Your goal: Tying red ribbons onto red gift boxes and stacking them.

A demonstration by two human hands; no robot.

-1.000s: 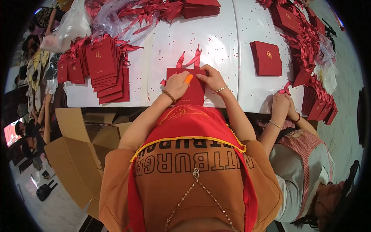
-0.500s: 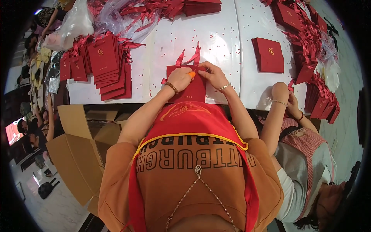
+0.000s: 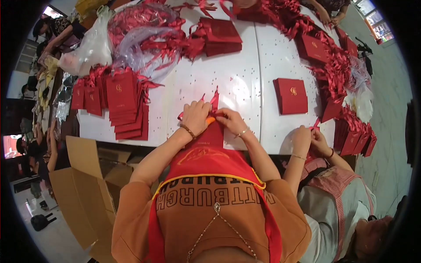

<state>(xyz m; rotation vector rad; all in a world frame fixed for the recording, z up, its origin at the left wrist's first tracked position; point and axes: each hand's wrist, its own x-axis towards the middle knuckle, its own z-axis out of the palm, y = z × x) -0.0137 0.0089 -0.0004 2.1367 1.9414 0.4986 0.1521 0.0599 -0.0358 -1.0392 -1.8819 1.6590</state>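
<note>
A red paper gift bag [image 3: 209,139] lies flat at the table's near edge in front of me, its ribbon handles [image 3: 215,99] pointing away from me. My left hand [image 3: 195,116] lies over the bag's upper part, fingers bent around its top edge. An orange cover [image 3: 210,119] shows at that hand's thumb. On the bag's upper right, my right hand [image 3: 231,122] pinches the red ribbon beside the left thumb. The fingertips hide just where the ribbon meets the bag.
Stacked red bags [image 3: 120,98] stand at the left, near clear plastic bags [image 3: 151,48]. Another stack [image 3: 291,95] lies to the right. A co-worker's hands [image 3: 307,139] handle ribbon at my right. An open cardboard box [image 3: 83,188] sits below the table at left.
The view has tilted, bringing more of the far table into sight. My left fingers have reached farther over the bag's top. The right hand stays pinched close beside them.
</note>
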